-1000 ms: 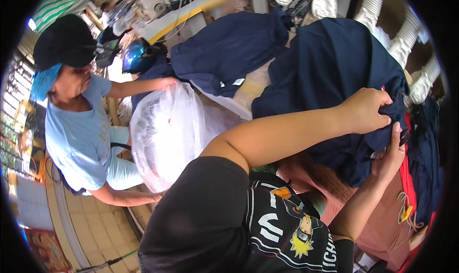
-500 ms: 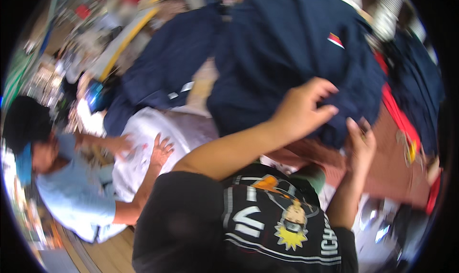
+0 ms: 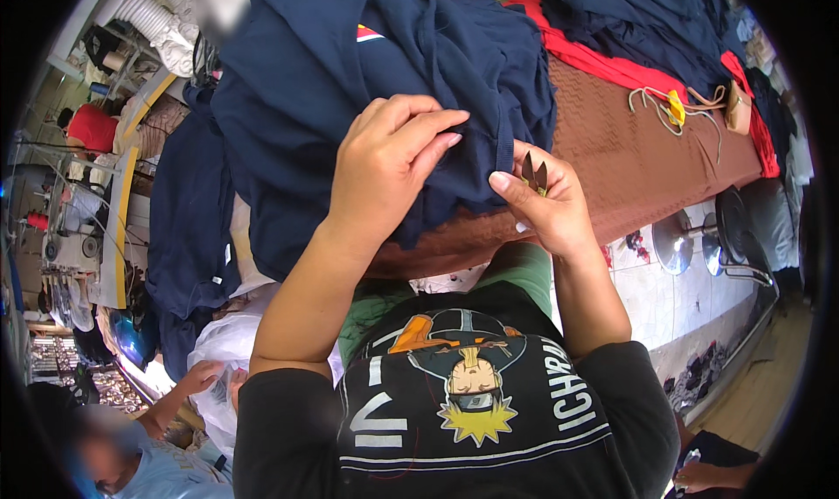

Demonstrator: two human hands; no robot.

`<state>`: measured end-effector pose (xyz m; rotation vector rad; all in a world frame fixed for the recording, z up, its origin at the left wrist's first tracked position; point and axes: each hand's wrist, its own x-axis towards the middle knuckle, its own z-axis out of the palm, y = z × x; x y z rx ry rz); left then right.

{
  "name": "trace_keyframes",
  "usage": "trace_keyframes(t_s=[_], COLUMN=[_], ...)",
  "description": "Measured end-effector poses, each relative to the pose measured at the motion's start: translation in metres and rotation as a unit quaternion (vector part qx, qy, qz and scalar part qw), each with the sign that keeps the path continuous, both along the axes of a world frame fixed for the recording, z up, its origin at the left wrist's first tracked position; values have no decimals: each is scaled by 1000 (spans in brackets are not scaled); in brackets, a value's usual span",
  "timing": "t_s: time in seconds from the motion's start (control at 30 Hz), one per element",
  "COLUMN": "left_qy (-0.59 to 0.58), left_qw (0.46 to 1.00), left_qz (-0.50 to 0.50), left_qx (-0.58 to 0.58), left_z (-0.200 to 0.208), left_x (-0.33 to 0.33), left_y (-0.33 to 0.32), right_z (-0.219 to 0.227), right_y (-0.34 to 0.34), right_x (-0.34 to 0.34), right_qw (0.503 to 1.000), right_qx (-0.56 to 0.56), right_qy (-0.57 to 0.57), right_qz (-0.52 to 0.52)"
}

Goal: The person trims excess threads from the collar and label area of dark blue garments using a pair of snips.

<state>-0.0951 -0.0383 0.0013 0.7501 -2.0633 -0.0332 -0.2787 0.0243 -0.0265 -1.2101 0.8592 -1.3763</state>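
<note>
- The left hand (image 3: 384,162) is over the dark navy garment (image 3: 419,71), fingers curled, thumb and index tips slightly apart; whether they pinch a thread I cannot tell.
- The right hand (image 3: 555,204) grasps small snips (image 3: 535,176), dark blades pointing up from the palm; its thumb is just beside the garment's ribbed band (image 3: 504,141).
- The garment lies heaped on the brown-covered table (image 3: 629,154), toward its left end, reaching the near edge.
- A red cloth strip (image 3: 603,62) runs along the table's far edge to its right corner.
- Near that corner are a yellow piece (image 3: 676,107) with cord and a tan pouch (image 3: 738,110).
</note>
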Motion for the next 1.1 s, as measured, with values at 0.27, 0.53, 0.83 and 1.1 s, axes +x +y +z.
trace_keyframes(t_s=[0.27,0.53,0.83,1.1], left_qy=[99,-162,1,105], left_qw=[988,883,997,964], left_qz=[-42,-260,37,30], left_qx=[107,355,67,243], left_z=[20,83,17,2], left_x=[11,59,-18,-18], left_y=[31,60,47,48], right_z=[-12,-14,-9,-22], right_y=[0,1,6,12], right_x=[-8,-14,-13,-21], right_qw=[982,972,971,982], right_qx=[67,93,92,22], right_qy=[-155,-212,-217,-185], right_qz=[-82,-45,-36,34])
